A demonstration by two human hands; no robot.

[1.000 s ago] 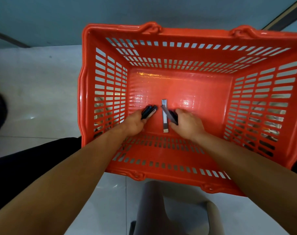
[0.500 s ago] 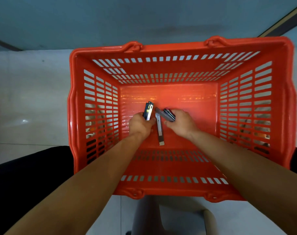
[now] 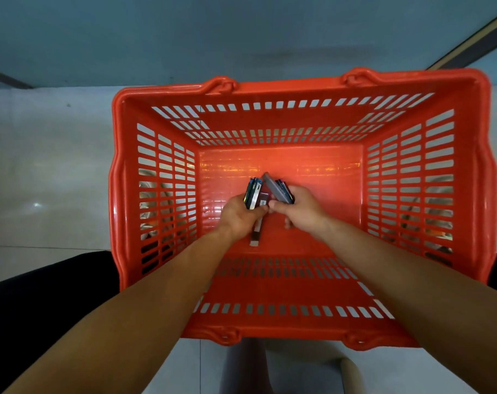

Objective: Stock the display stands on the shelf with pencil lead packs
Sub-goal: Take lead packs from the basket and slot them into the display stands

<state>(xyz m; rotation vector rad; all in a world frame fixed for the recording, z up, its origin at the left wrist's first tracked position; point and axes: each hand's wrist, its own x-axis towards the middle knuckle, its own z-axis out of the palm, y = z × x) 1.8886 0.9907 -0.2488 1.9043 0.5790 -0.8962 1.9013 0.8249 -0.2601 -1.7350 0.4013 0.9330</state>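
Red basket [image 3: 270,89], seen from above: arms outstretched; L hand [image 3: 237,216] grips a pack stack [image 3: 253,193], R hand [image 3: 305,209] grips packs [image 3: 281,190], mid-floor, well clear of its sides.

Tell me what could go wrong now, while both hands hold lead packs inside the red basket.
The left hand grips the left bundle and the right hand the right bundle by their lower ends only; a thin pack could slip out. The loose pack on the floor of the basket, partly under the left hand, may be left behind.
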